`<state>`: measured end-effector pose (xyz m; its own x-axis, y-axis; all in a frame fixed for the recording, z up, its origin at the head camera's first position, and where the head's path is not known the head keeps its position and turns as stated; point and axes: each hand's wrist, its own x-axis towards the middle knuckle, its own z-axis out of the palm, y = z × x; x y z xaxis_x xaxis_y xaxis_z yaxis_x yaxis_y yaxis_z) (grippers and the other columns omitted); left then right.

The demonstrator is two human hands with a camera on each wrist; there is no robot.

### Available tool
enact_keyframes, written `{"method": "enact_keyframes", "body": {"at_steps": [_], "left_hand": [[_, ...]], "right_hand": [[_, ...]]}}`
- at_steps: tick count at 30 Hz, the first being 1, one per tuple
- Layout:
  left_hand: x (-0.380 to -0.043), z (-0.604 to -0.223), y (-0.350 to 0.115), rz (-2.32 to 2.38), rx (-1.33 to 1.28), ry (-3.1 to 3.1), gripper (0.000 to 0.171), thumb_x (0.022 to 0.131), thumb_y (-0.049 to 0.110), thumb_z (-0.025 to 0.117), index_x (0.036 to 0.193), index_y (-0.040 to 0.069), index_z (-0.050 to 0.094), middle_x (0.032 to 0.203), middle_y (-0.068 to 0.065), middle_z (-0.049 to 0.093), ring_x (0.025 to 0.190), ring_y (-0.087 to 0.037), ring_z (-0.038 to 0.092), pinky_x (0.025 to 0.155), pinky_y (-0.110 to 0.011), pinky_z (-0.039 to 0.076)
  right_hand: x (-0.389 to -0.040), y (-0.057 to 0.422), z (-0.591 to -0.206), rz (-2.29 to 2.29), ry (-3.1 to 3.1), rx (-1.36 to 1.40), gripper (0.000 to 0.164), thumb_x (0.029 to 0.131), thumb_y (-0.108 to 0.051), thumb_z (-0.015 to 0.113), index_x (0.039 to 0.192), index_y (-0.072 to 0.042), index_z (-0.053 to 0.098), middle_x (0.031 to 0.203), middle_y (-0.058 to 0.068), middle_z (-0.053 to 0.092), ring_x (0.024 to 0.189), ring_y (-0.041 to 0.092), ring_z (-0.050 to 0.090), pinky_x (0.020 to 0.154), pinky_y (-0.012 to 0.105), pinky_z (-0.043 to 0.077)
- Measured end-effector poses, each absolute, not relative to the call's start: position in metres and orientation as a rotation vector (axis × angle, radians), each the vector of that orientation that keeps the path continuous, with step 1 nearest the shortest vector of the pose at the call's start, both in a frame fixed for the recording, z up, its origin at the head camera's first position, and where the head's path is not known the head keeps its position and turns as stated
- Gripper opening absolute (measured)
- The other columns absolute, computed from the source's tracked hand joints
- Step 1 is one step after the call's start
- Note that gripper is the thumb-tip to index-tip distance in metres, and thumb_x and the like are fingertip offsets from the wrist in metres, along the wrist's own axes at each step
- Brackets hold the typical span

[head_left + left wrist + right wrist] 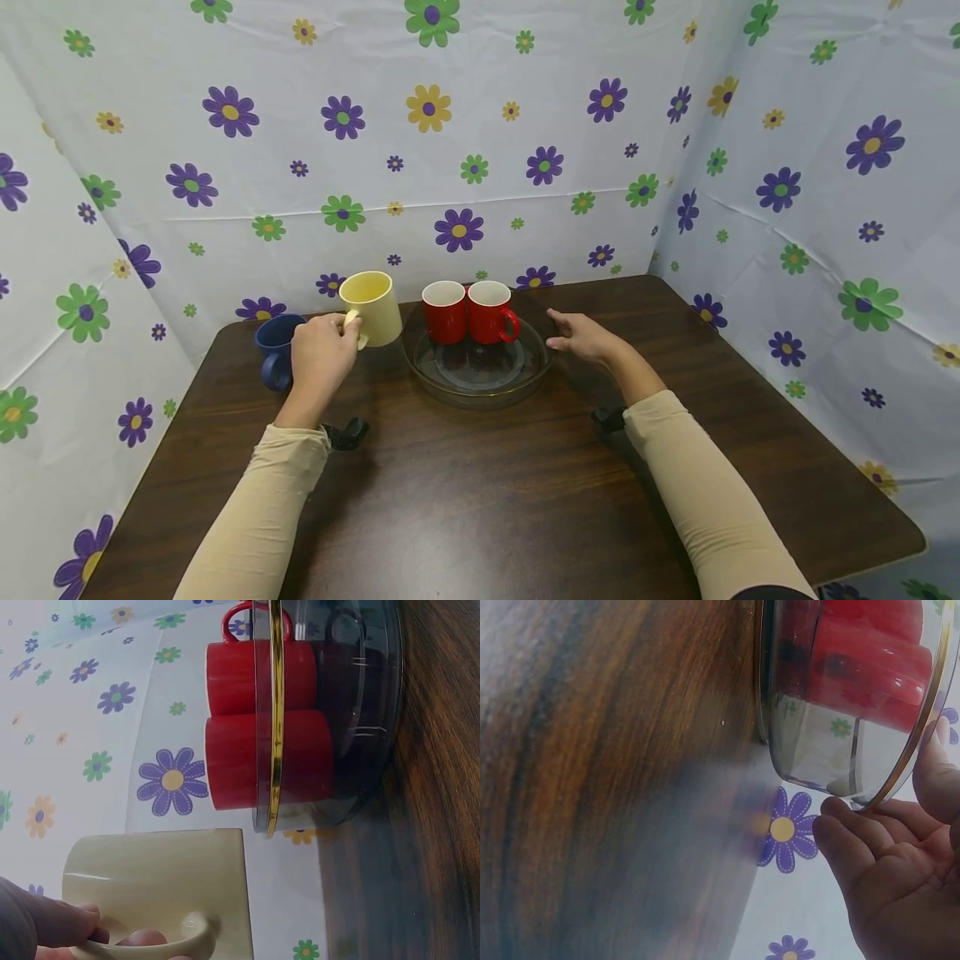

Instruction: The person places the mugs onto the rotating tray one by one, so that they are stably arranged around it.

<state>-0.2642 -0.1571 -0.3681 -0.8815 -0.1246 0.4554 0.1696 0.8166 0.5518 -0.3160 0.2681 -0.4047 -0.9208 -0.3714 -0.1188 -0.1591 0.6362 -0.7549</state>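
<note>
My left hand (324,354) grips a pale yellow mug (382,312) by its handle, holding it left of a round clear container (480,396). In the left wrist view the yellow mug (157,870) shows its side, with thumb and fingers at the handle. Two red mugs with white insides, a left one (447,323) and a right one (487,321), stand side by side in the container. By its right rim is my right hand (585,337), fingers loosely extended; the right wrist view shows the fingertips at the gold rim (911,750), but whether they touch is unclear.
A dark blue mug (276,333) stands at the table's left, partly hidden behind my left hand. The dark wooden table (465,500) backs onto a white flowered sheet (480,125), which also covers both sides.
</note>
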Motion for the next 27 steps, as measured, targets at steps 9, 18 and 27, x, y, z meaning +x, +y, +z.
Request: {"method": "enact_keyframes", "body": {"at_steps": [9,18,27], "left_hand": [[-0.2653,-0.3672,-0.1527,-0.83,-0.051,-2.502,0.032,0.099,0.025,0.066,0.096,-0.004,0.078,0.078,-0.018,0.073,0.07,-0.034,0.063,0.057,-0.037,0.046],[-0.2635,-0.3672,-0.1489,-0.856,-0.053,-2.52,0.031,0.099,0.026,0.066,0.1,-0.003,0.078,0.078,-0.017,0.073,0.069,-0.03,0.06,0.054,-0.033,0.043],[-0.2641,-0.3663,-0.1488,-0.849,-0.088,-2.515,0.029,0.099,0.024,0.066,0.104,-0.002,0.078,0.08,-0.016,0.074,0.072,-0.031,0.062,0.058,-0.035,0.045]], "right_hand": [[-0.3152,0.2695,-0.4053,-1.151,2.607,-0.432,0.074,0.103,-0.011,0.06,0.16,0.004,0.014,0.166,0.024,0.013,0.151,0.042,0.02,0.12,0.053,0.024],[-0.3142,0.2699,-0.4059,-1.146,2.615,-0.446,0.074,0.103,-0.01,0.059,0.16,0.003,0.014,0.166,0.025,0.012,0.15,0.043,0.02,0.12,0.052,0.024],[-0.3156,0.2669,-0.4056,-1.114,2.642,-0.47,0.072,0.103,-0.008,0.058,0.158,0.007,0.015,0.164,0.028,0.014,0.149,0.045,0.022,0.119,0.053,0.025]]}}
